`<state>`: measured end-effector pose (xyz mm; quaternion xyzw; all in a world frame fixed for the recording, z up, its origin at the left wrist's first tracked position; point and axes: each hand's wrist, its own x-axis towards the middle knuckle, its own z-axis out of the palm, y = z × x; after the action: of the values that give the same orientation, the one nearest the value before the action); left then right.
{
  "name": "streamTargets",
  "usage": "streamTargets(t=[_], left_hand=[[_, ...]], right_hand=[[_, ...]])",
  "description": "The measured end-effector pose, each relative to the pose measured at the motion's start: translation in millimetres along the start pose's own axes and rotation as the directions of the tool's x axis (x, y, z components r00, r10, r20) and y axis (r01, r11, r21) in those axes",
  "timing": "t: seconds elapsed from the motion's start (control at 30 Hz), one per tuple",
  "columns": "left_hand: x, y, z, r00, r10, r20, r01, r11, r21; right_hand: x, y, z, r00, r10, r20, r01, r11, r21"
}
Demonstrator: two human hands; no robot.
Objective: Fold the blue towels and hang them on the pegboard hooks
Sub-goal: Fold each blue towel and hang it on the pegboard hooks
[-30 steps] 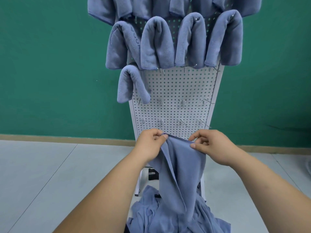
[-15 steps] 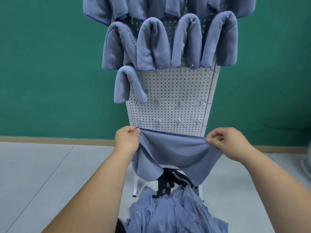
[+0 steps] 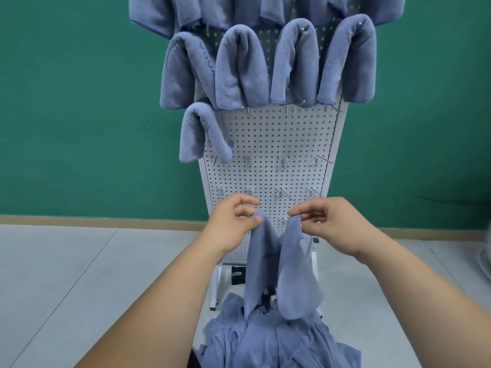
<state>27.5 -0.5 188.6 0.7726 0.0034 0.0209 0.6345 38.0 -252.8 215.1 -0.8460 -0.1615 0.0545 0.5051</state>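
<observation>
A blue towel [image 3: 279,272] hangs between my hands in front of the white pegboard [image 3: 271,144]. My left hand [image 3: 233,224] pinches one top corner and my right hand [image 3: 329,224] pinches the other, the corners close together so the cloth folds in half and sags down. Several folded blue towels [image 3: 239,67] hang on the upper hooks, and one more folded towel [image 3: 199,134] hangs lower at the left. Bare metal hooks [image 3: 281,162] stick out of the lower rows.
A heap of loose blue towels [image 3: 279,341] lies at the bottom centre, below my hands. The pegboard stands on a white frame [image 3: 216,285] on a grey tiled floor against a green wall [image 3: 79,102]. A wooden skirting strip runs along the wall's foot.
My hands first spread the towel wide by its top edge, then came back together, so the towel now hangs doubled between them.
</observation>
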Motion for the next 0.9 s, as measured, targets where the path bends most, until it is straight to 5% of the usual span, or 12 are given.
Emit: streamTargets(t=[0.2, 0.57, 0.77, 0.9], left_hand=[[-7.8, 4.6, 16.2, 0.995, 0.064, 0.075, -0.062, 0.998, -0.021], [-15.3, 7.9, 26.5, 0.975, 0.157, 0.154, -0.145, 0.985, -0.088], [-8.1, 2.4, 22.5, 0.973, 0.194, 0.123, -0.197, 0.980, 0.014], [-4.2, -4.3, 19.4, 0.973, 0.206, 0.101, -0.221, 0.959, 0.176]], right_hand=[[3.9, 2.5, 16.1, 0.994, -0.092, -0.058, 0.078, 0.973, -0.218], [3.5, 2.5, 24.1, 0.988, -0.071, -0.136, 0.040, 0.974, -0.223], [3.1, 6.0, 19.5, 0.995, -0.070, 0.070, 0.083, 0.974, -0.209], [4.5, 10.7, 19.0, 0.998, -0.057, 0.032, 0.064, 0.958, -0.279]])
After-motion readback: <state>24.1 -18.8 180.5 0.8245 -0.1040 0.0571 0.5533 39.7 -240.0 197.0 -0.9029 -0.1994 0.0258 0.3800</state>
